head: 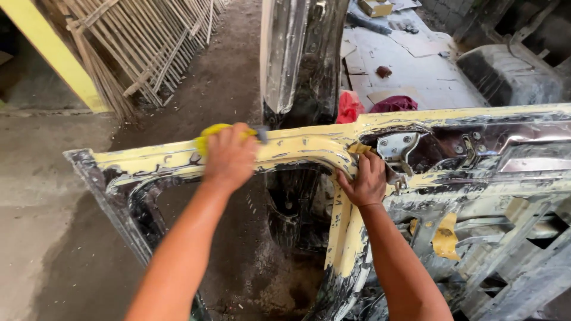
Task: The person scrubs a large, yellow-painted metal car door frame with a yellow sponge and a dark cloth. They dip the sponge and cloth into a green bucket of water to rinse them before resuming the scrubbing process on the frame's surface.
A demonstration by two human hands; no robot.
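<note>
Pale yellow filler covers the top edge of the car door (416, 178) that lies across the middle and right of the frame, its window frame reaching out to the left. Your left hand (229, 157) sits on that upper bar, left of centre, fingers curled shut over a yellow pad (209, 133) pressed flat against the filler; only the pad's upper left edge peeks out past your knuckles. Your right hand (364, 178) is at the centre of the frame, closed around the door where the window frame bends down into the upright pillar, with a scrap of yellowish paper (358, 148) showing just above its fingers. Just to the right of that hand is a bare metal bracket (397, 147) bolted to the door. Lower right, a strip of yellow tape (445, 236) clings to the door's inner ribs.

Beyond the door, at the top centre, a dark shiny body panel (303, 59) stands upright. A red cloth (349, 107) lies bunched just to its right on the dirt floor (232, 77), near flattened cardboard sheets (410, 65). Bamboo slats (143, 47) lean in the upper left beside a yellow post (53, 50).
</note>
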